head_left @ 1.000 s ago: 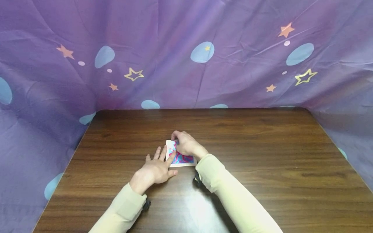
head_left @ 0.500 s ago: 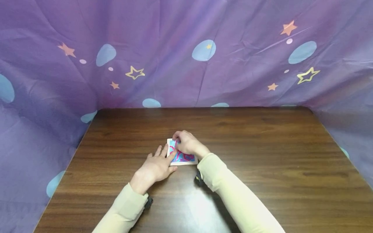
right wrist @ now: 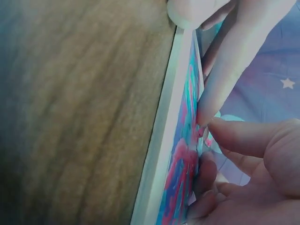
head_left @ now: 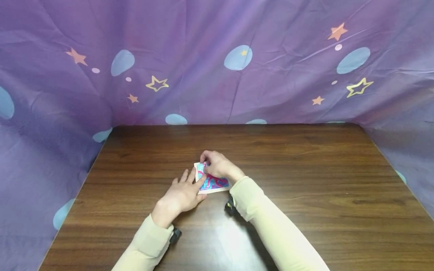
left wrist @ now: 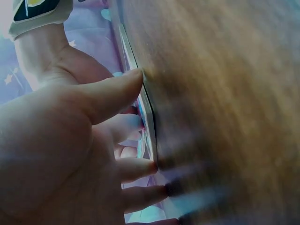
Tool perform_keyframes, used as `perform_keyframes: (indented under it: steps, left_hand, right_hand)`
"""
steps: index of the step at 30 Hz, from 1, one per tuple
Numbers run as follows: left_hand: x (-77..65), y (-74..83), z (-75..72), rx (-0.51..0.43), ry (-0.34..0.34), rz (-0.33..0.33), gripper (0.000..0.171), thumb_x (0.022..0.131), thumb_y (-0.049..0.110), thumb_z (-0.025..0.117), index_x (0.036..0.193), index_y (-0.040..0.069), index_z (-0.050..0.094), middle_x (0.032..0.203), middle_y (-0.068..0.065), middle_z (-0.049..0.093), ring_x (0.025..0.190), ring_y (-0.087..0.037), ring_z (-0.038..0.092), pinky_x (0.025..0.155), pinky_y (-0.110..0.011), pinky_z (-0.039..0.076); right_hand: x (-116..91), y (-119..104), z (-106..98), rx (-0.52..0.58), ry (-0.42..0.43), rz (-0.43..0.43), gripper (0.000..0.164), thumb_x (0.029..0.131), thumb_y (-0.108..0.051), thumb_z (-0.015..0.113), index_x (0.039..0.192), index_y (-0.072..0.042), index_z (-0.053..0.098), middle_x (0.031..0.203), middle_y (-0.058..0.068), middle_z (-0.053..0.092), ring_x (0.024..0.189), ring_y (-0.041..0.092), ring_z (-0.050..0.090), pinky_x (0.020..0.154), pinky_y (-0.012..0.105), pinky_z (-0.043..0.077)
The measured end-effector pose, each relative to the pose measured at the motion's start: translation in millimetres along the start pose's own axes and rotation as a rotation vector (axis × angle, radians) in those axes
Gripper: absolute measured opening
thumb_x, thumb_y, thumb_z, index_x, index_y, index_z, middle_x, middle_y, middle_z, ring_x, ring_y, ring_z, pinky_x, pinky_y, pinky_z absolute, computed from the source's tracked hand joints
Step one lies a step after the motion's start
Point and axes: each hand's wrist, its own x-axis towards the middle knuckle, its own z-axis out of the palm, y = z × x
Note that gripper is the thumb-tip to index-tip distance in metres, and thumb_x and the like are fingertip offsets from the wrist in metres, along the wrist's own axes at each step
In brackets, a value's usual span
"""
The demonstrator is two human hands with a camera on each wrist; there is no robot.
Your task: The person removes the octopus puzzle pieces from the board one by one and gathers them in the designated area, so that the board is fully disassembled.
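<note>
A small white-bordered panel (head_left: 213, 184) with blue, pink and purple swirls lies flat on the table. In the right wrist view the panel (right wrist: 180, 154) shows edge-on, its pale border thick along the side. My left hand (head_left: 179, 195) rests with fingers spread at its left side; the index finger reaches onto the picture and the thumb (left wrist: 133, 82) touches the near edge. My right hand (head_left: 218, 165) curls over the far part, thumb and fingers pinching at a small pink-and-white piece (right wrist: 208, 139) beside the left index fingertip. The right hand covers the panel's far right part.
The brown wooden table (head_left: 305, 180) spreads around the panel. A purple cloth (head_left: 196, 64) with stars and blue ovals hangs behind and at both sides. Dark devices are worn at both wrists, below the pale sleeves (head_left: 249, 199).
The white patch at the panel's far left corner, seen a second ago, now shows blue and pink. The panel has turned slightly. Both hands stay in nearly the same place.
</note>
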Motion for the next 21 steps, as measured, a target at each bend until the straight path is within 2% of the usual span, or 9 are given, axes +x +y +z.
perform_keyframes:
  steps: [8,13,17,21]
  left_hand:
    - [-0.3,-1.6,4.0,-0.018,-0.021,-0.024,0.064,0.099,0.045,0.052,0.153,0.017,0.035,0.160,-0.022,0.012,0.144,-0.045,0.013,0.110,-0.065,0.021]
    - [0.6,-1.0,4.5,-0.024,-0.013,-0.018,0.063,0.099,0.045,0.052,0.153,0.016,0.035,0.159,-0.023,0.012,0.144,-0.046,0.013,0.110,-0.065,0.021]
    - [0.3,1.1,2.9,-0.022,-0.018,-0.014,0.063,0.099,0.044,0.052,0.154,0.017,0.034,0.159,-0.024,0.012,0.144,-0.046,0.012,0.111,-0.065,0.020]
    - [0.6,2.2,1.2,-0.025,-0.022,-0.012,0.064,0.099,0.044,0.052,0.154,0.018,0.033,0.159,-0.023,0.012,0.144,-0.046,0.012,0.111,-0.064,0.020]
  right_hand:
    - [-1.3,1.1,5.7,0.203,-0.007,0.002,0.018,0.083,0.004,0.067,0.094,-0.009,0.061,0.077,0.000,0.056,0.071,0.014,0.052,0.068,0.027,0.042]
    - [-3.2,0.4,5.9,0.184,-0.002,0.033,0.017,0.084,0.000,0.068,0.098,-0.010,0.066,0.077,-0.001,0.058,0.071,0.013,0.053,0.070,0.028,0.044]
    - [-3.9,-0.2,4.3,0.216,-0.014,0.043,0.018,0.082,0.006,0.061,0.093,-0.006,0.067,0.074,0.000,0.060,0.068,0.012,0.053,0.066,0.025,0.044]
    - [-6.3,0.4,0.5,0.357,-0.008,0.036,0.022,0.080,0.013,0.052,0.088,0.000,0.067,0.074,0.005,0.062,0.065,0.013,0.052,0.058,0.021,0.043]
